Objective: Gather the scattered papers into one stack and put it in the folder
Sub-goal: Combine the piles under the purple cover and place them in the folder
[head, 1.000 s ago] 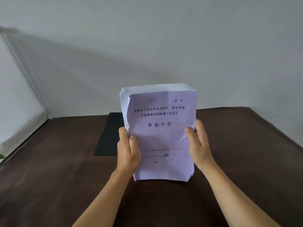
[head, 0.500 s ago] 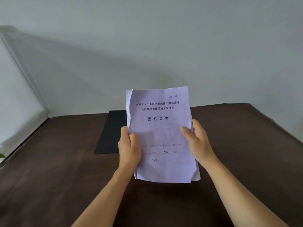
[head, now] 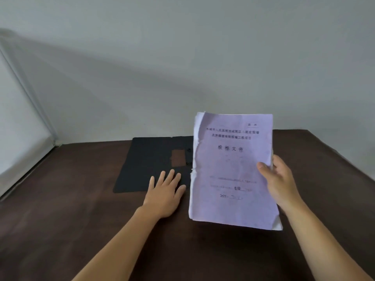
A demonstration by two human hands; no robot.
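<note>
A thick paper stack [head: 231, 171] with a pale purple cover page and printed text stands nearly upright above the table, right of centre. My right hand [head: 278, 179] grips its right edge, thumb on the front. A black folder [head: 146, 159] lies flat on the table behind and to the left, with a small rectangular window in its cover. My left hand [head: 165, 191] rests with fingers spread at the folder's near right corner, holding nothing. The stack hides the folder's right part.
A dark brown table [head: 71, 230] fills the lower view, its far edge against a plain grey wall. A white panel [head: 18, 138] with a metal frame leans at the far left.
My left hand let go of the stack and dropped onto the folder. The stack, now held by the right hand alone, shifted to the right.
</note>
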